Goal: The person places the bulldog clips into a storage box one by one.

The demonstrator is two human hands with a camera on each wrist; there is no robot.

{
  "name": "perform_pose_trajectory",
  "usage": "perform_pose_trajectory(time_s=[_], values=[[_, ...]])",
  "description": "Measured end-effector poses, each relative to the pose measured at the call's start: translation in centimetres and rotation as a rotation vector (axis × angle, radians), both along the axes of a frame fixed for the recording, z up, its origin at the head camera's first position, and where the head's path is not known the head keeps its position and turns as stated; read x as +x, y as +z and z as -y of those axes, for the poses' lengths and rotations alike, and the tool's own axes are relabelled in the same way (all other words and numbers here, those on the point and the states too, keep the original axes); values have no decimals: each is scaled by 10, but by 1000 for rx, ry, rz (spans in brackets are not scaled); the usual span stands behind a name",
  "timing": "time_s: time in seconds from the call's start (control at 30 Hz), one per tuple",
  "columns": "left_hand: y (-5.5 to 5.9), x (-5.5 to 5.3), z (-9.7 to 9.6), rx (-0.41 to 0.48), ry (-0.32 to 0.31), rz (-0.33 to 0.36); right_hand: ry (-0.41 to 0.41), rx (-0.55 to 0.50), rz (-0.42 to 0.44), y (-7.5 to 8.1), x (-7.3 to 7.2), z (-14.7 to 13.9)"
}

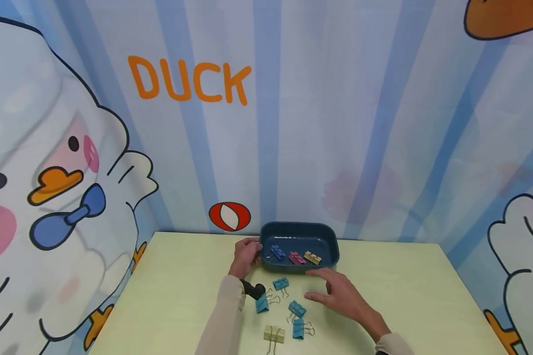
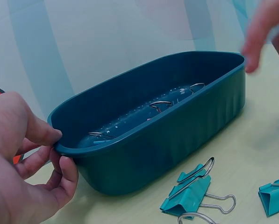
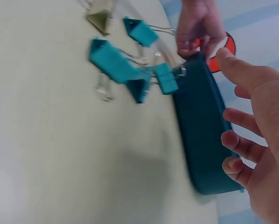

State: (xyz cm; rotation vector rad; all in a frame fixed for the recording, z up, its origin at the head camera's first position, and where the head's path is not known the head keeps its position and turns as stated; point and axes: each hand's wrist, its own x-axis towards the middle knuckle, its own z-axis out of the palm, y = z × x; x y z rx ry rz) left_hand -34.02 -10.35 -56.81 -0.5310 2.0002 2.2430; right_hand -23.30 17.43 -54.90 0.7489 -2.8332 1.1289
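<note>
At the back of the table stands a dark blue plastic bin (image 1: pixel 298 268). My left hand (image 1: pixel 246 257) pinches its left end, thumb over the rim and fingers outside, as the left wrist view shows. Inside lie a blue binder clip (image 1: pixel 277 252), a pink binder clip (image 1: pixel 296 258) and a pale yellow binder clip (image 1: pixel 313 258). My right hand (image 1: pixel 343 294) hovers near the bin's front right side, fingers spread and holding nothing. Several teal binder clips (image 1: pixel 298 329) lie on the table between my hands, with a larger yellow binder clip (image 1: pixel 274 334) nearer to me.
The pale yellow table (image 1: pixel 391 276) extends to both sides of my arms. Directly behind the bin hangs a striped blue curtain (image 1: pixel 302 123) with duck pictures. A black strap (image 1: pixel 252 289) sits on my left wrist, close to one teal clip.
</note>
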Motion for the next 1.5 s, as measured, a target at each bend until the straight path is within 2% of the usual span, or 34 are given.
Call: perform_pose_trajectory(time_s=[0.3,0.6,0.97,1.27,1.5], values=[[0,-2,0,1,8,6,88,-53,117,-28,31,3],[5,0,-1,17,2,-1,82,30,291,-42,54,13],[4,1,-2,10,9,11,113,157,251,-54,57,18],[2,0,-1,17,13,13,119,185,204,-55,59,18],[2,1,-1,11,8,22,122,181,241,-56,59,19]])
